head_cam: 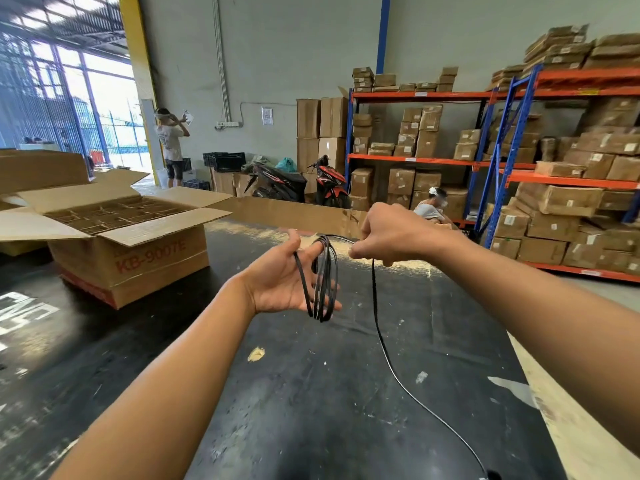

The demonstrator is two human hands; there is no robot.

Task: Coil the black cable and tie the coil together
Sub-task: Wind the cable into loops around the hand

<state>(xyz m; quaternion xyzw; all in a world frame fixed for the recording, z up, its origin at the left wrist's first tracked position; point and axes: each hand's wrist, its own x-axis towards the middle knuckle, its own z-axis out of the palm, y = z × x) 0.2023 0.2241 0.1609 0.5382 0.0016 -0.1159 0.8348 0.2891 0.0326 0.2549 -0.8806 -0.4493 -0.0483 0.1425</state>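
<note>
Several loops of the black cable hang around the fingers of my left hand, draped over the index fingertip up top and dropping past the pinky edge below. That hand is spread wide, palm up, fingers stretched out rather than clamped, so the coil just rests on them. From the top of the coil one strand runs across to my right hand, which is curled into a loose fist and pinches the cable. Below that fist the free length drops down onto the black tabletop and trails toward me. Off to the left sits an open cardboard box, flaps out, with a cardboard divider grid inside; can't tell what's in the cells.
</note>
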